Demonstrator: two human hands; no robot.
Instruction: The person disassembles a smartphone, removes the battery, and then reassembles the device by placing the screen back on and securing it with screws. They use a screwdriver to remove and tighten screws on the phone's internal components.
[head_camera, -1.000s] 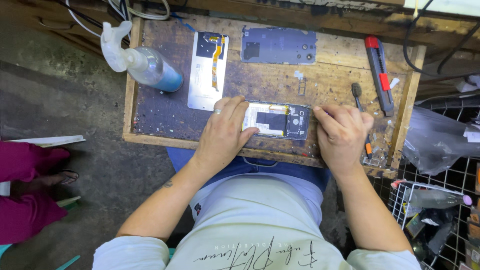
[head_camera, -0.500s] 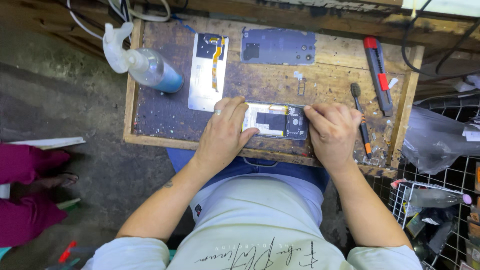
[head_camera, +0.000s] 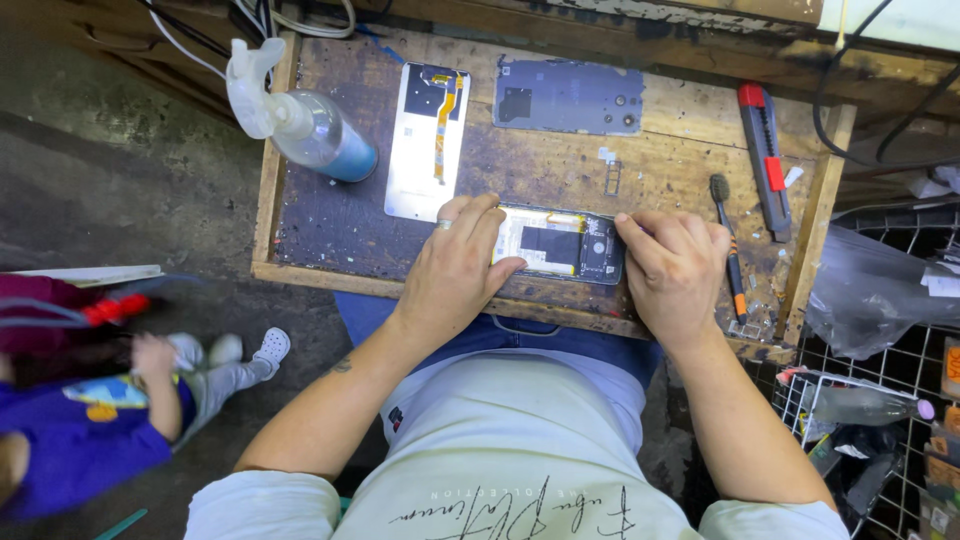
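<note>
An opened phone body with its circuit board and battery bare lies near the front edge of a worn wooden work tray. My left hand presses down on the phone's left end, a ring on one finger. My right hand rests at the phone's right end with the fingers curled against it; whether it pinches a small tool is hidden.
A detached screen panel with an orange flex cable and a grey back cover lie farther back. A spray bottle lies at the left, a red utility knife and a screwdriver at the right. A small person is on the floor at left.
My right hand has slid left from the tray's right corner to the phone's right end. A small person has come into view on the floor at left.
</note>
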